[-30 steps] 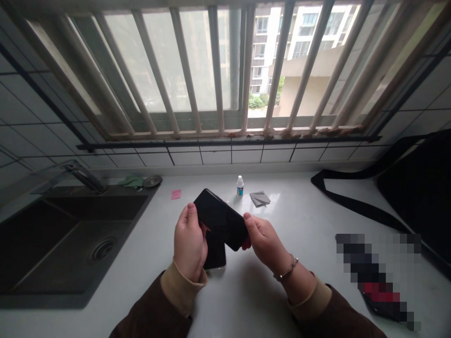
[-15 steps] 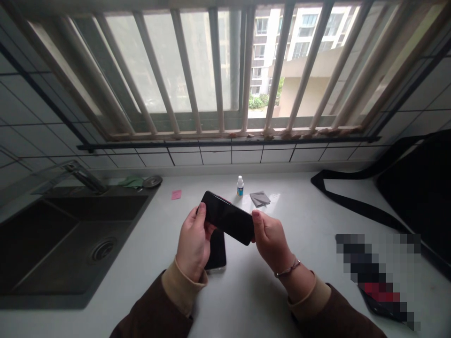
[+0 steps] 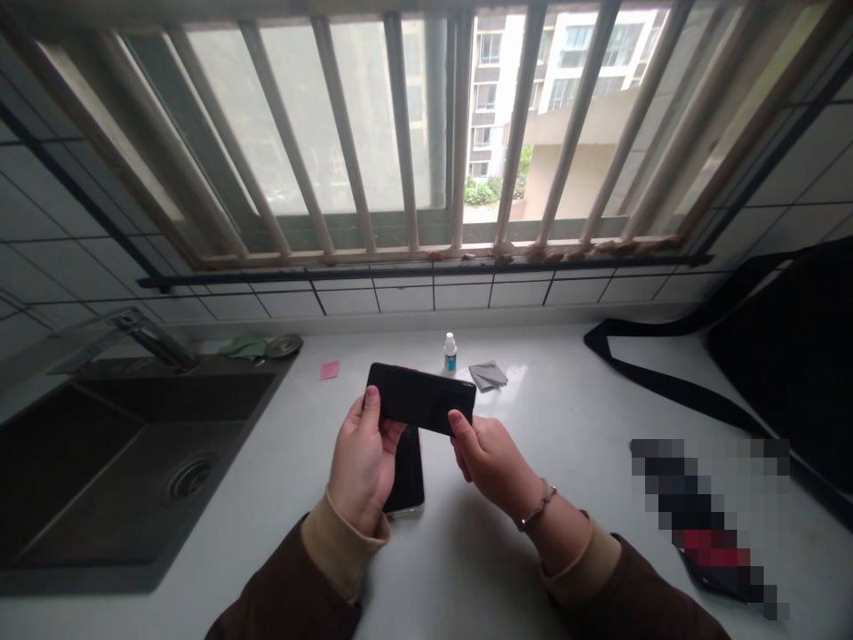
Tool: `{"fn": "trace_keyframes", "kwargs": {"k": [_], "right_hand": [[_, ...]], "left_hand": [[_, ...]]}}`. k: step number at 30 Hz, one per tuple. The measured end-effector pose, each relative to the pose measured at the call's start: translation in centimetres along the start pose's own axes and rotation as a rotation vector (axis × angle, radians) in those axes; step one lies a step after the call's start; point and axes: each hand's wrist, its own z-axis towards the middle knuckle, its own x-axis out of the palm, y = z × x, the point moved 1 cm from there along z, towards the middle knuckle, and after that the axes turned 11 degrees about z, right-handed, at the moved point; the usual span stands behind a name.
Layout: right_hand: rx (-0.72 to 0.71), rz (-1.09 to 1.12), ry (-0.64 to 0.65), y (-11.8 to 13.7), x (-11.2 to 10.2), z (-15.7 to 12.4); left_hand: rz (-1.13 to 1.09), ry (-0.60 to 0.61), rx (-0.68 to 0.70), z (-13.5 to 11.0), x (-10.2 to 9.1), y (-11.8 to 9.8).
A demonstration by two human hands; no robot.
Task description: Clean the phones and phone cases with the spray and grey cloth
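Observation:
A black smartphone is held sideways above the counter, its dark screen facing me. My left hand grips its left end, thumb on the front edge and fingers behind. My right hand holds the lower right corner between thumb and fingers. Below them a second phone lies on the counter, partly hidden by my left hand. Beyond the held phone stands a small white bottle with a blue and yellow label. Beside it lies a grey folded cloth.
On the left is a dark sink with a faucet. A pink paper square lies on the white counter. At right are a black bag with its strap and a blurred-out dark and red object.
The held phone has turned closer to level, its right end rising. My right thumb has slid inward onto the phone's lower right front. The camera view has shifted slightly.

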Motion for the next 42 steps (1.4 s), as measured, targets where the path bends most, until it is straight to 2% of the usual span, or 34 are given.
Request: {"fn": "trace_keyframes", "kwargs": {"k": [4,8,10,12,14,18,21,24,28,30,32,34,42], "right_hand": [[0.083,0.107,0.015,-0.4,0.3,0.2],[0.173,0.46,0.06,-1.1,0.4,0.6],[0.192,0.622,0.017,-1.5,0.1,0.9],[0.185,0.652,-0.069,-1.8,-0.4,1.2],[0.169,0.586,-0.115,-2.0,-0.7,1.4],[0.072,0.333,-0.017,-1.7,-0.6,1.3],[0.015,0.155,-0.009,-1.3,-0.5,1.2],[0.018,0.068,-0.063,-1.2,-0.7,1.3],[0.083,-0.227,-0.203,-2.0,-1.7,1.7],[0.123,-0.349,-0.232,-2.7,-2.2,1.9],[0.152,-0.405,-0.241,-3.2,-2.6,2.2],[0.179,-0.455,-0.239,-3.5,-2.8,2.3],[0.268,-0.632,-0.234,-3.6,-2.5,2.4]], "left_hand": [[0.084,-0.039,0.072,-0.3,-0.1,-0.2],[0.128,-0.095,0.107,-0.4,-0.1,-0.3],[0.151,-0.108,0.099,-0.3,-0.2,-0.2],[0.214,-0.069,0.066,-0.2,-0.2,0.0],[0.329,0.052,0.023,-0.3,-0.2,0.4],[0.611,0.334,0.003,-0.9,0.0,0.9],[0.733,0.402,0.003,-1.2,0.2,0.8],[0.823,0.339,0.06,-1.0,0.2,0.1],[1.197,0.125,0.439,-0.5,-0.4,-0.9],[1.465,0.037,0.545,-0.5,-0.8,-0.9],[1.701,0.002,0.508,-0.6,-1.2,-0.5],[1.842,0.019,0.437,-0.8,-1.3,0.0],[1.998,0.114,0.33,-1.3,-1.0,0.8]]}}
